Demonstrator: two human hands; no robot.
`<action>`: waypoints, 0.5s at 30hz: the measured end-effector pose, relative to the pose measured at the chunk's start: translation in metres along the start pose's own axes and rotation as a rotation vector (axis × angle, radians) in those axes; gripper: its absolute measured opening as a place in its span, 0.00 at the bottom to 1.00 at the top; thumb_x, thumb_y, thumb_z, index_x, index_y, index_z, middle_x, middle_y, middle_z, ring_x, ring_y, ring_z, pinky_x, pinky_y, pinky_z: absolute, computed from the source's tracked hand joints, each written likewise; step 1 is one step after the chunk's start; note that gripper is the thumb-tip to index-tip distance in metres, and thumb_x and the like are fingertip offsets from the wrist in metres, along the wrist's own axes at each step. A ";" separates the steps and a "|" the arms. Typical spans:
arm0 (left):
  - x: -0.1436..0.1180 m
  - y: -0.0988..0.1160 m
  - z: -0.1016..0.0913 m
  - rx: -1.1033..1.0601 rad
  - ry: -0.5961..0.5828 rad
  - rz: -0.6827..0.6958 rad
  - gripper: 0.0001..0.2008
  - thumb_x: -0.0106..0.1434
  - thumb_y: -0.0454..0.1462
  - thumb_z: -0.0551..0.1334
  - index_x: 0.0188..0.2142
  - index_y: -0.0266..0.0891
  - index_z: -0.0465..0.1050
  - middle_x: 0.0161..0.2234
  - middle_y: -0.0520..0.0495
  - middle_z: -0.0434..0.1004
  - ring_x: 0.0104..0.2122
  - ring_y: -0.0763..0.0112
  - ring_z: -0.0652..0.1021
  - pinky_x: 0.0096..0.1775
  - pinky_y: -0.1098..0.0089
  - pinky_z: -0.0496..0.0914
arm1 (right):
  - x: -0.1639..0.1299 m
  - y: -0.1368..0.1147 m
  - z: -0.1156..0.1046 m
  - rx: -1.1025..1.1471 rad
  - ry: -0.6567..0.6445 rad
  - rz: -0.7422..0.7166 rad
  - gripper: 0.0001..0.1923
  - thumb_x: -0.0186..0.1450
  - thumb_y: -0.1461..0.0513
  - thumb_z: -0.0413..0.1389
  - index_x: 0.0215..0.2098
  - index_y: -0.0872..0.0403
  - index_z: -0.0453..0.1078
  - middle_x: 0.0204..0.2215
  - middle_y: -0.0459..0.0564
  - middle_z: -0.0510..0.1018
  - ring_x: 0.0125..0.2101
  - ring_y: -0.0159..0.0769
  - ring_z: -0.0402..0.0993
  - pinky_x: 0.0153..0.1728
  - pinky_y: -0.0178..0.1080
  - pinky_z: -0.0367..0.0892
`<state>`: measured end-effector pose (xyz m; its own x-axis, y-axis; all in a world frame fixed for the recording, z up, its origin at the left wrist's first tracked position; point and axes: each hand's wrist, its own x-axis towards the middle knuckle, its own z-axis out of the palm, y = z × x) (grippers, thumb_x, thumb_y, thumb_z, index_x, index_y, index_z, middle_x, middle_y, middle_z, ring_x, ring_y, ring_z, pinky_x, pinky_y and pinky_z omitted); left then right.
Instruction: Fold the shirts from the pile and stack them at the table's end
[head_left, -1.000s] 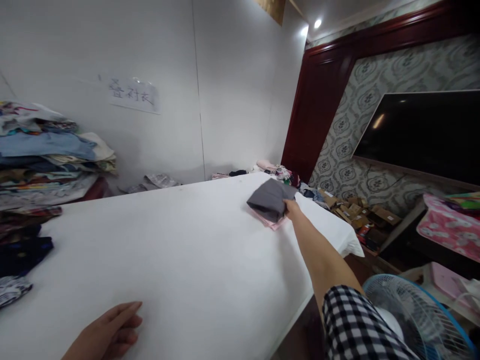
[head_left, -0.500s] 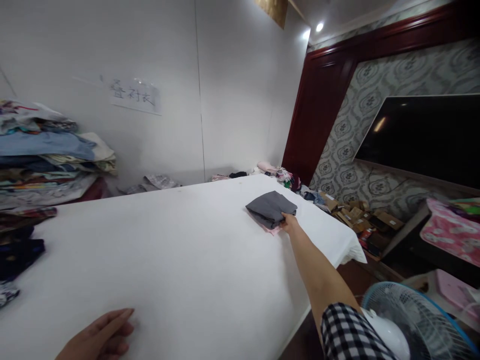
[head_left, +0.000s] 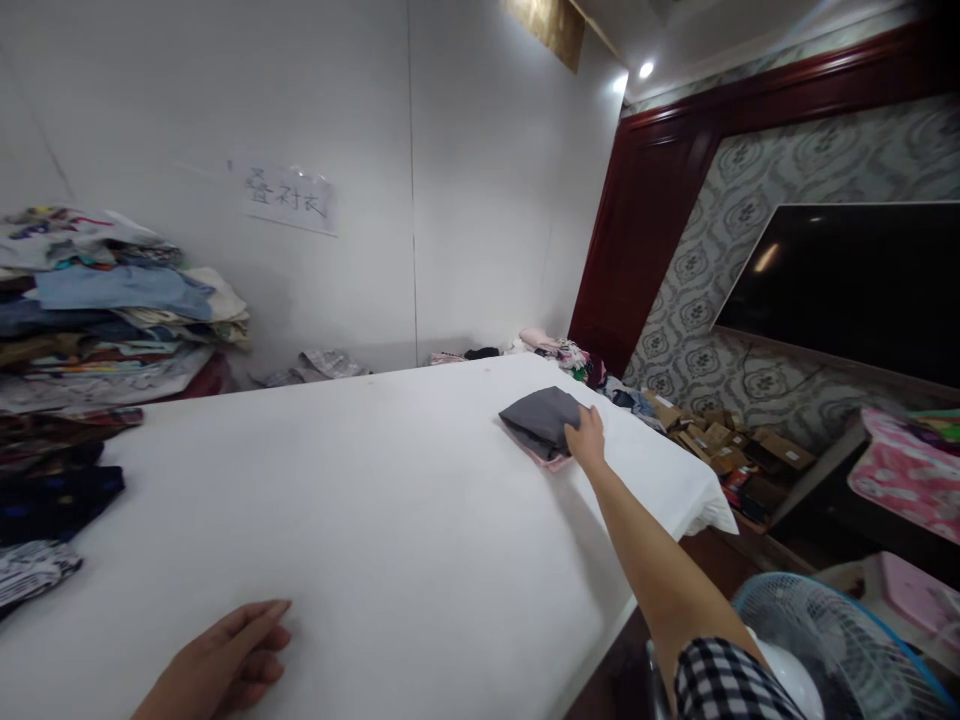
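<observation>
A folded grey garment (head_left: 541, 417) lies on a folded pink one (head_left: 545, 459) near the far right edge of the white table (head_left: 390, 530). My right hand (head_left: 586, 438) is stretched out and rests flat on the grey garment's right side, fingers apart, not gripping it. My left hand (head_left: 217, 665) lies palm down on the table at the near left, holding nothing.
A tall pile of folded clothes (head_left: 97, 330) stands at the left, with dark clothes (head_left: 52, 500) below it. Loose garments (head_left: 555, 350) lie beyond the table's far end. Cardboard boxes (head_left: 735, 445) sit on the floor at right. A fan (head_left: 832, 650) stands by my right elbow.
The grey garment was lifted and tilted in my right hand; now it lies flat on the pink one and the hand rests on top. My left hand stayed put.
</observation>
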<state>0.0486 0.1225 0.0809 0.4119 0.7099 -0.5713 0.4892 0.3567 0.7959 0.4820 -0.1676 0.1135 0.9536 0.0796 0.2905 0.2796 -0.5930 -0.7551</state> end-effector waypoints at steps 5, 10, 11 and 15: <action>0.001 -0.008 0.000 -0.026 -0.035 0.086 0.20 0.38 0.50 0.69 0.29 0.44 0.70 0.22 0.53 0.76 0.21 0.68 0.75 0.21 0.71 0.70 | -0.012 -0.016 0.020 -0.565 -0.328 -0.283 0.27 0.68 0.56 0.47 0.65 0.51 0.57 0.68 0.56 0.51 0.68 0.48 0.40 0.62 0.54 0.45; 0.001 -0.010 0.002 -0.034 -0.009 0.101 0.22 0.37 0.50 0.71 0.30 0.44 0.70 0.21 0.56 0.75 0.21 0.69 0.75 0.21 0.72 0.69 | -0.025 -0.022 0.032 -0.703 -0.510 -0.214 0.28 0.68 0.54 0.48 0.64 0.53 0.59 0.68 0.60 0.52 0.67 0.52 0.45 0.60 0.59 0.47; 0.000 -0.010 0.002 -0.032 -0.026 0.102 0.23 0.37 0.50 0.71 0.31 0.44 0.70 0.21 0.56 0.75 0.21 0.69 0.75 0.21 0.72 0.68 | -0.029 -0.025 0.034 -0.713 -0.494 -0.209 0.28 0.68 0.54 0.48 0.64 0.54 0.58 0.68 0.61 0.52 0.67 0.52 0.45 0.60 0.60 0.46; -0.006 -0.007 0.003 -0.007 -0.057 0.143 0.21 0.42 0.50 0.70 0.32 0.41 0.70 0.23 0.55 0.75 0.22 0.70 0.76 0.23 0.73 0.69 | -0.062 -0.044 0.045 -0.696 -0.476 -0.330 0.26 0.67 0.60 0.49 0.63 0.53 0.59 0.67 0.60 0.53 0.67 0.49 0.45 0.61 0.57 0.43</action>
<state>0.0457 0.1140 0.0781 0.5202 0.7181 -0.4623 0.4172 0.2587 0.8712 0.4159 -0.1104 0.1019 0.8259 0.5625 0.0388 0.5631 -0.8196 -0.1055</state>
